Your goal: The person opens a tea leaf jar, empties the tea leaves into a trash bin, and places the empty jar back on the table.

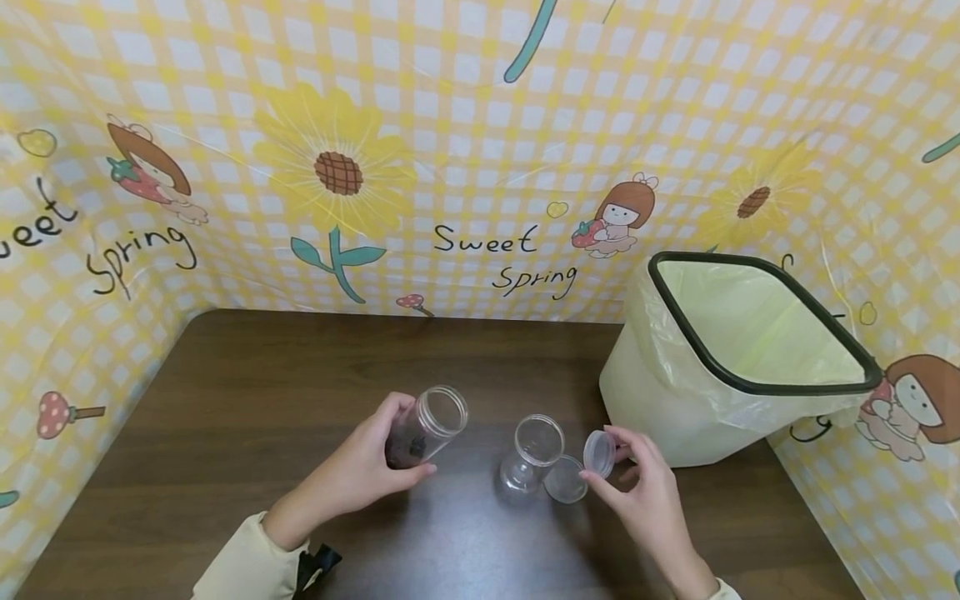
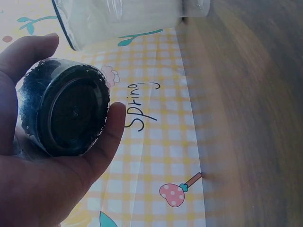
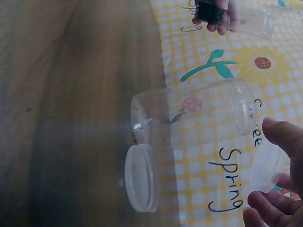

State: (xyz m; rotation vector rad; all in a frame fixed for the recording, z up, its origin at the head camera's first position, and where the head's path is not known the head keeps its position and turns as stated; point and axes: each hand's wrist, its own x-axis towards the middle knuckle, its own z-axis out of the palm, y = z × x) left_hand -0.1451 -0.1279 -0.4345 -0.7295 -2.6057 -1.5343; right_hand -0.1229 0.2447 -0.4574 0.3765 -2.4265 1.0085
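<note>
The left hand point(image 1: 358, 468) clamps its grip around a tilted jar point(image 1: 411, 440); the right hand point(image 1: 651, 493) pinches a clear lid point(image 1: 599, 454) by the edge.

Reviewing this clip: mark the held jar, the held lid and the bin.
Held jar point(image 2: 72, 111): left wrist view, dark underside.
Held lid point(image 1: 599, 454): head view, round face.
Bin point(image 1: 656, 421): head view, pale outer wall.

Your bench point(image 1: 300, 358) has a dark brown wood-grain top, with a pale sheen of light point(image 1: 450, 533) toward your side. Ahead of you and to both sides rises a wall covering point(image 1: 465, 125) in yellow-and-white check. On it you see large sunflowers point(image 1: 339, 172), cartoon figures point(image 1: 618, 217) holding strawberries, spotted mushrooms point(image 1: 54, 415) and black "Sweet Spring" lettering point(image 1: 486, 240). Fine creases show in its surface.
</note>
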